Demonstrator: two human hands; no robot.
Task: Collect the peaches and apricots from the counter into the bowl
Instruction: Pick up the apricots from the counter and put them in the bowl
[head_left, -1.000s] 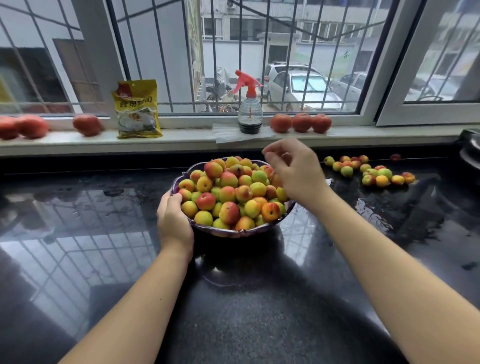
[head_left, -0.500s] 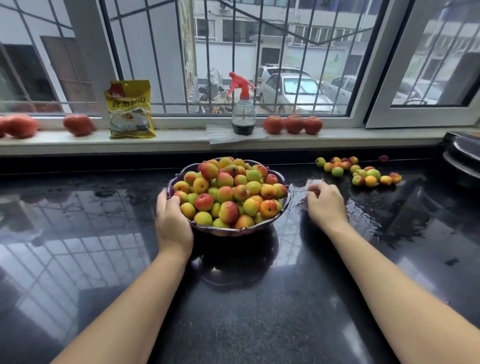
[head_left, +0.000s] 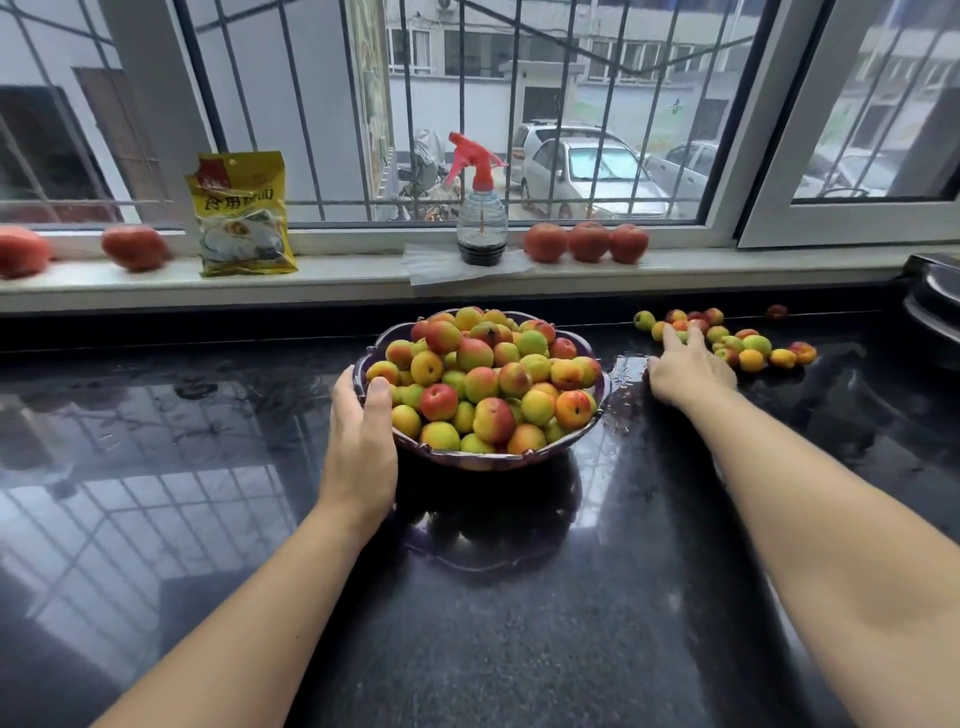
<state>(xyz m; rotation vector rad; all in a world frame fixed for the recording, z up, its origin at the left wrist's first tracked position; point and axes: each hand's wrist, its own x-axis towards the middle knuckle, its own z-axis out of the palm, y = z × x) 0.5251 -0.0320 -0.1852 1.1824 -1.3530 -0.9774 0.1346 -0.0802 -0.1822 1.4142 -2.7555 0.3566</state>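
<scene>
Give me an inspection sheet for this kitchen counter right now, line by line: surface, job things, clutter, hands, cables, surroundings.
Surface: black counter, glossy, wet patches right of the bowl.
Job's things: bowl heaped with fruit; loose fruit cluster on the counter at back right, one stray fruit further right.
Clutter: yellow packet, spray bottle on a plastic sheet, three red fruits and two more on the windowsill.
Hands: left hand grips the bowl rim; right hand reaches with straight fingers to the cluster, holding nothing.
Cables: nothing seen.
Surroundings: barred window, parked cars outside; metal cookware at right edge.
</scene>
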